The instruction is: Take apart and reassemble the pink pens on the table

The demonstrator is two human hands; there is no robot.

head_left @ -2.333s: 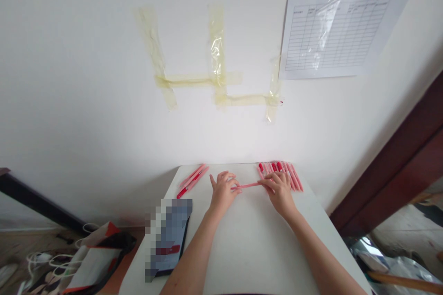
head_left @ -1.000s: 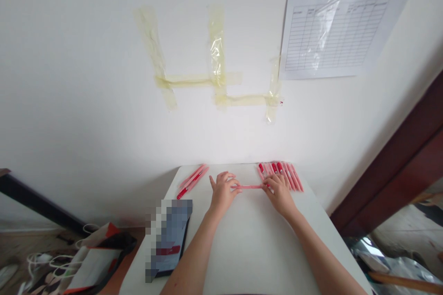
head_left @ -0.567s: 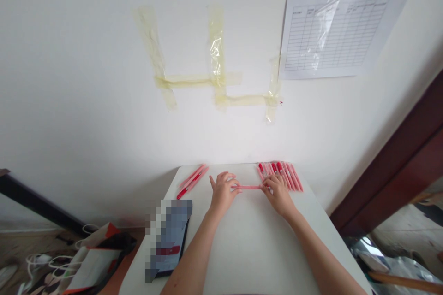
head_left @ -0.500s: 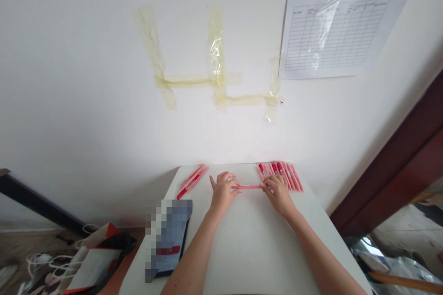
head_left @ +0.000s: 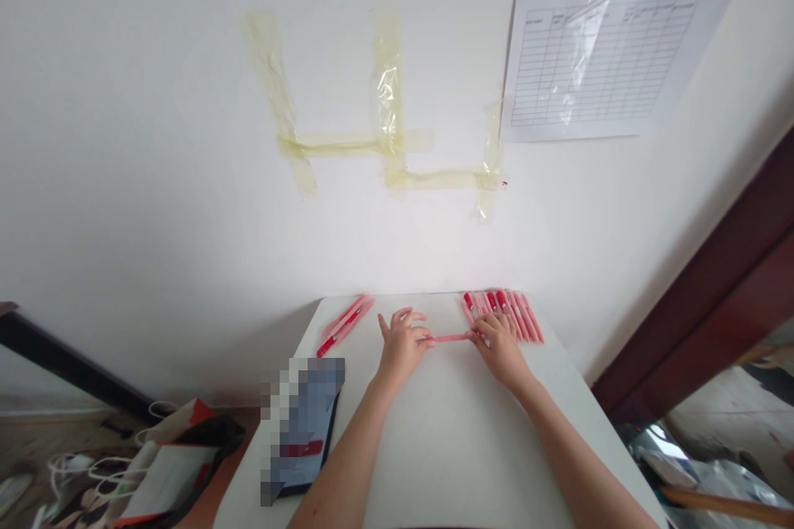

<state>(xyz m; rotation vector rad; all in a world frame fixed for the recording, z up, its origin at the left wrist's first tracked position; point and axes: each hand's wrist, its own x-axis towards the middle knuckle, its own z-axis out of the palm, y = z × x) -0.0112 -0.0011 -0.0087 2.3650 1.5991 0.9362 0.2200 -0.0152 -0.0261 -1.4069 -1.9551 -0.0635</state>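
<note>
While the right hand (head_left: 501,350) stays closed on a pink-sleeved pen (head_left: 450,338), the left hand (head_left: 403,350) has shifted slightly rightward, its fingers now spread and looser than a moment ago; whether they still touch the pen's near end I cannot tell. The pen lies crosswise over the table (head_left: 452,446) between the hands, just short of a fanned row of pens (head_left: 504,316). Two more pens (head_left: 344,326) lie farther left, near a blurred phone (head_left: 303,430).
</note>
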